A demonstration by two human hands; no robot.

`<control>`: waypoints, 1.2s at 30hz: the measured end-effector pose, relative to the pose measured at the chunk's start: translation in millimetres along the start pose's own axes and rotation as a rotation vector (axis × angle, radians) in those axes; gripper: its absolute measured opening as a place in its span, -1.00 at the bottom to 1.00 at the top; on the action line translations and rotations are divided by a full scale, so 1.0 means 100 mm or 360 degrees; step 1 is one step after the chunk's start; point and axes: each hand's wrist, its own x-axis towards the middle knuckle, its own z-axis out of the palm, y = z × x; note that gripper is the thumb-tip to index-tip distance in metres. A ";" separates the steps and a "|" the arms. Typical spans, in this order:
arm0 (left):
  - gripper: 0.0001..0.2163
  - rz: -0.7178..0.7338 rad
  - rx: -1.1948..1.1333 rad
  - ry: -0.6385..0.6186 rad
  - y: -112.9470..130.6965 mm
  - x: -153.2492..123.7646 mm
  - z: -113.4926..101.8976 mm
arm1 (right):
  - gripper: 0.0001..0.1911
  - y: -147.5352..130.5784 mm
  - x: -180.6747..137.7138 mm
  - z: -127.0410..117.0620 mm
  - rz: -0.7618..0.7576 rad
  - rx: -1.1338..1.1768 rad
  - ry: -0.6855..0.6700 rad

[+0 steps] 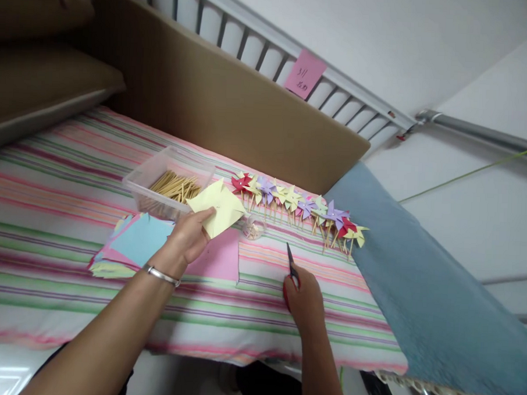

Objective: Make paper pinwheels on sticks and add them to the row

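My left hand (191,235) pinches a pale yellow paper square (221,210) with slits cut in from its corners, held above the table. In my right hand (308,298) is a pair of scissors (291,267) with red handles, the dark blades together and pointing away from me. Under the yellow paper lies a pink sheet (221,260). A small clear round container (254,228) with tiny pieces inside stands just right of the yellow paper. To the left is a stack of coloured paper squares (142,239), a blue one on top.
Behind my left hand, a clear plastic box (137,183) holds many wooden sticks (174,186). Several small paper pinwheels on sticks (289,198) lie in a row at the back right. A brown board (232,103) walls off the far side of the striped cloth (258,325).
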 end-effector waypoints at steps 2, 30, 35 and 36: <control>-0.71 -0.0027 -0.0093 -0.0034 -0.03 -0.01 0.04 | -0.72 -0.35 -0.02 -0.04 -0.0396 0.0433 0.0272; -0.80 -0.0206 -0.0011 0.0166 -0.57 0.02 0.01 | -0.85 -1.12 0.22 0.31 -0.0832 0.0834 0.0356; -0.77 -0.0079 0.0214 0.0090 -0.62 0.05 -0.06 | -0.89 -1.09 0.23 0.30 -0.0738 0.0923 0.0346; -0.76 -0.0051 0.0252 0.0052 -0.63 0.05 -0.07 | -0.90 -1.08 0.24 0.30 -0.0712 0.0947 0.0350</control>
